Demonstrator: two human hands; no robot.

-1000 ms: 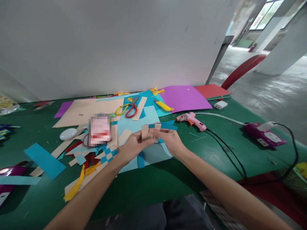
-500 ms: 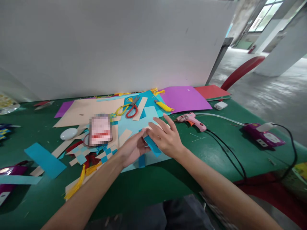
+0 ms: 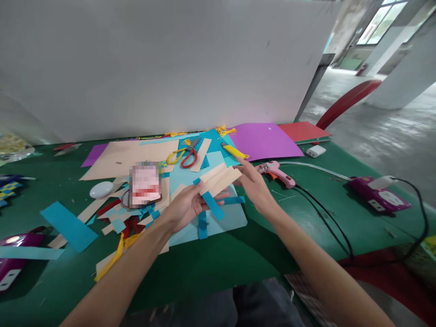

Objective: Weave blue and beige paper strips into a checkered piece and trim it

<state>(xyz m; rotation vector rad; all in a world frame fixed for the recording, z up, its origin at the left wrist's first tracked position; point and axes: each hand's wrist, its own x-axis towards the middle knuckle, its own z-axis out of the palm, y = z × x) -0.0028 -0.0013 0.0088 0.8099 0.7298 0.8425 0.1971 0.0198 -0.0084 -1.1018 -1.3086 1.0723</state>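
Observation:
My left hand (image 3: 187, 204) is closed around several beige paper strips (image 3: 218, 179) lying side by side, with a blue paper strip (image 3: 213, 206) crossing them. At their right end, the fingers of my right hand (image 3: 254, 184) pinch the strip tips, partly hidden behind them. Below both hands lies a light blue sheet (image 3: 231, 218). On it are more blue strips, one upright (image 3: 202, 225) near its front edge and one flat (image 3: 235, 200) beneath my right hand.
Scissors (image 3: 189, 159) and a yellow utility knife (image 3: 235, 151) lie behind my hands. A pink glue gun (image 3: 277, 173) sits to the right, its cord near a purple power strip (image 3: 378, 193). Left are a pixelated package (image 3: 145, 184), woven scraps (image 3: 117, 218), a yellow tassel (image 3: 116, 256) and a blue piece (image 3: 70, 227).
The beige strips have turned into view, spread toward the upper right. My right hand has shifted right to their ends, and the blue strips on the sheet show more.

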